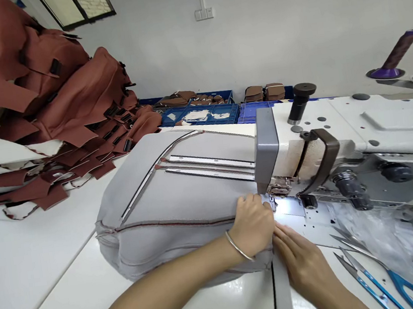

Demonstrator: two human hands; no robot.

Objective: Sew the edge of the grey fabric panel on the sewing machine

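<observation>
Matt grey cloth cover (182, 203); glossy white table (33, 258); metal scissors (373, 264).
</observation>
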